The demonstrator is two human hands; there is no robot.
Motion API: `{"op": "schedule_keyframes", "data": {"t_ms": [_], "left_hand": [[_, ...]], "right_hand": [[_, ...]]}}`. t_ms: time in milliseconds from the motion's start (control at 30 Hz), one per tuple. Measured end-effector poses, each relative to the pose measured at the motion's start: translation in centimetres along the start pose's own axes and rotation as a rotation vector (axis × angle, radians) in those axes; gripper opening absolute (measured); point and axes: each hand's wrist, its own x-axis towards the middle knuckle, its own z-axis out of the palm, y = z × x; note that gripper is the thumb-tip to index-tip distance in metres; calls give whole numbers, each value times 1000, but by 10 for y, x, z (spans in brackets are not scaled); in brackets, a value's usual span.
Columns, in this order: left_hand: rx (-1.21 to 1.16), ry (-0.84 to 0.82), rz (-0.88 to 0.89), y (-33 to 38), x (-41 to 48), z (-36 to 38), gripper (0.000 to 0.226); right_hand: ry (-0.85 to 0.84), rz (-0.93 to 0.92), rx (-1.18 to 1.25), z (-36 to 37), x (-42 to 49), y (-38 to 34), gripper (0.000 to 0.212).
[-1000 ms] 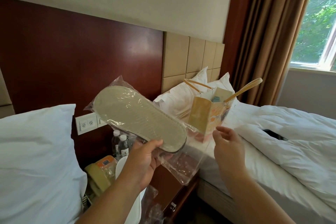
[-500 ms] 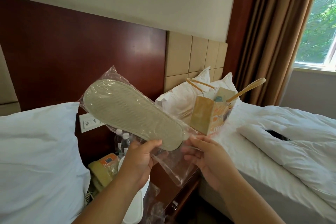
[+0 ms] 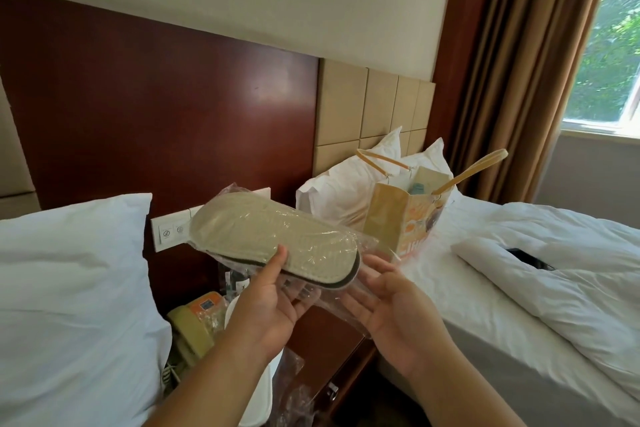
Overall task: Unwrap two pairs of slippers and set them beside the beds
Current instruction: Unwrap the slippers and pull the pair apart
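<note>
A pair of beige slippers (image 3: 270, 241) sealed in clear plastic wrap is held up between the two beds, sole side facing me. My left hand (image 3: 273, 305) grips it from below, thumb pressed on the sole near the heel end. My right hand (image 3: 391, 302) is palm-up under the loose plastic at the right end of the package, fingers spread and touching the wrap. The left bed (image 3: 69, 288) with its white pillow lies at the left, the right bed (image 3: 519, 305) with a rumpled white duvet at the right.
A dark wooden nightstand (image 3: 322, 333) stands between the beds with a beige telephone (image 3: 188, 333), water bottles, a white kettle and more clear plastic. A yellow paper bag (image 3: 398, 218) sits on the right bed by the pillows. A black phone (image 3: 526, 258) lies on the duvet. Curtain and window are at the right.
The package has tilted down flatter and moved lower. My right hand has come in from the side and now lies palm-up under the plastic's right end.
</note>
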Motion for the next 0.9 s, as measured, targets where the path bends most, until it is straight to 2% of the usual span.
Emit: {"op": "schedule_keyframes", "data": {"t_ms": [100,267,467,567,633,767,900], "left_hand": [[56,-6,21,-3,-1,2,51],[143,-71,46,-4,-2,-4,49],[184,-57,89,8,4,-13,47],[44,33,121,27,12,-24,53],[-1,33,143,39,15,-31,55],[33,23,144,35,16,-31,52],[45,30,162,34,17,-29,49]], "right_hand": [[18,38,-123,5,1,8,32],[-21,149,-76,12,5,-2,31],[-65,137,-161,1,7,-11,29],[-34,128,-176,-11,7,-14,31],[-20,130,-205,-20,7,-15,31],[2,146,-320,-23,8,-13,36],[22,112,-383,-22,8,-16,52]]}}
